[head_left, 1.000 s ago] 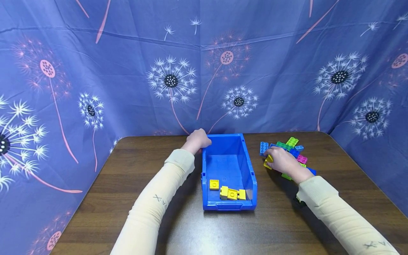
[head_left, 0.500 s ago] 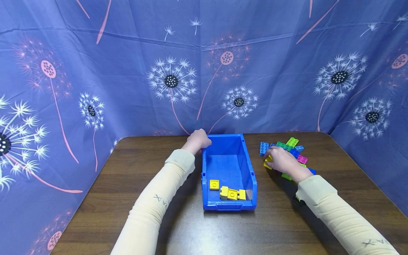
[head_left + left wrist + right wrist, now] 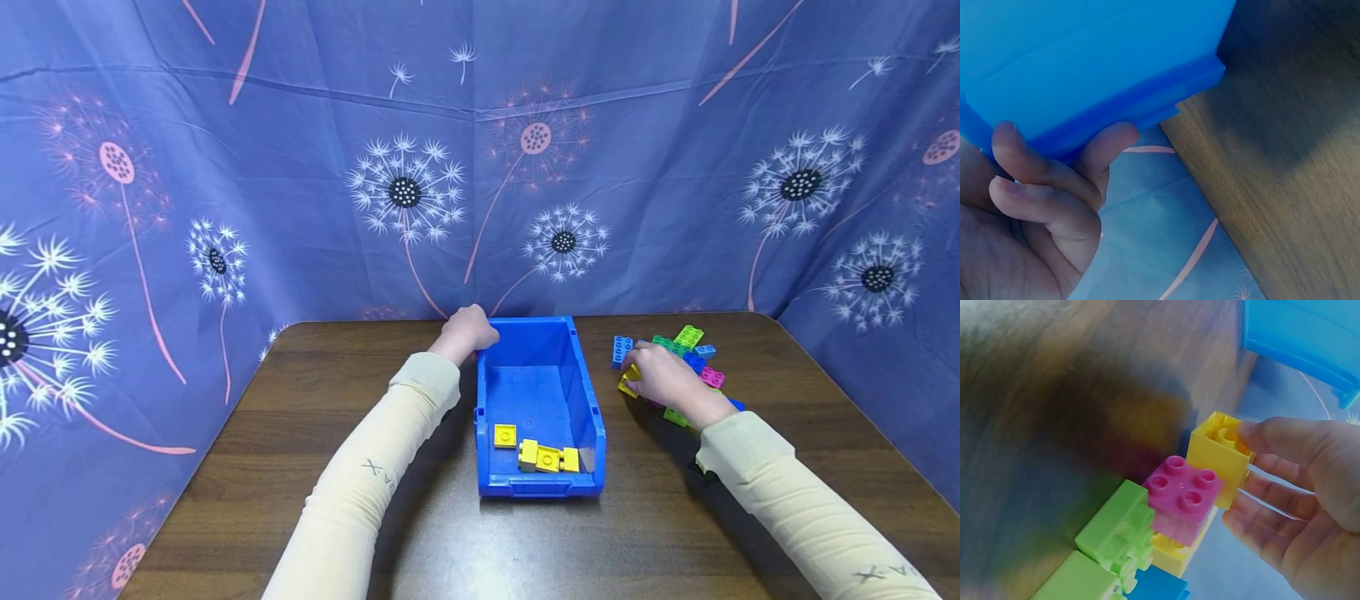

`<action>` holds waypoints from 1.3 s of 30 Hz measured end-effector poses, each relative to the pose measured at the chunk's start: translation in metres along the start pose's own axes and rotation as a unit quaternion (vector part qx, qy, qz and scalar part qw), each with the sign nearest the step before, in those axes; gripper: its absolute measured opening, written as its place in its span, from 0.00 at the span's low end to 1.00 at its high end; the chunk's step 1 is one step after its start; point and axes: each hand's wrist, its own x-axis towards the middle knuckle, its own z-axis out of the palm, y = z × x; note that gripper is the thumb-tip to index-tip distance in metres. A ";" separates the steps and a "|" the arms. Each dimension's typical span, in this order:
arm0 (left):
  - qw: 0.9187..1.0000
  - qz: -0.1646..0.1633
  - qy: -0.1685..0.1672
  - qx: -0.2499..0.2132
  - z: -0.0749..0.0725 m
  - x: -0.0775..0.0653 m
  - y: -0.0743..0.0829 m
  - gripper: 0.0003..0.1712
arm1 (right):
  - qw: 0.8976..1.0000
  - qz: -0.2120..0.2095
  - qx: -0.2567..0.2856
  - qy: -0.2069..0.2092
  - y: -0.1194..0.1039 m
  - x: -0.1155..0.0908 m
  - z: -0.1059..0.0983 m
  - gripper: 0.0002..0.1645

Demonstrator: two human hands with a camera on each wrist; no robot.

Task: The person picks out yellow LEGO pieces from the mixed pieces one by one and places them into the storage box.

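Observation:
My left hand (image 3: pixel 470 327) grips the rim of a blue plastic bin (image 3: pixel 587 390) at its back left corner; in the left wrist view its fingers (image 3: pixel 1047 206) curl at that rim. Several yellow building bricks (image 3: pixel 547 459) lie inside, near the bin's front. Right of the bin, my right hand (image 3: pixel 670 379) is over a pile of coloured bricks. The right wrist view shows it pinching a yellow brick (image 3: pixel 1216 465) whose hollow underside faces the thumb. A pink brick (image 3: pixel 1184 494) sits right beside it, overlapping another yellow brick (image 3: pixel 1172 550).
Around the right hand lie light green (image 3: pixel 688 335), dark green, blue (image 3: pixel 621 350) and pink bricks (image 3: pixel 711 377). All of this is on a brown wooden table (image 3: pixel 315 392). A blue curtain (image 3: pixel 300 167) with dandelion prints hangs behind its back edge.

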 end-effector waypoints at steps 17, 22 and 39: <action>1.000 -0.004 -0.008 -0.015 0.001 0.002 -0.001 0.12 | 1.000 -0.013 0.011 0.021 -0.016 -0.002 -0.024 0.14; 1.000 -0.006 -0.008 -0.019 0.002 0.003 -0.001 0.12 | 0.999 -0.023 0.015 0.038 -0.021 -0.003 -0.030 0.14; 1.000 -0.006 -0.008 -0.023 0.003 0.003 -0.001 0.11 | 0.994 -0.077 0.005 0.080 -0.040 -0.009 -0.055 0.12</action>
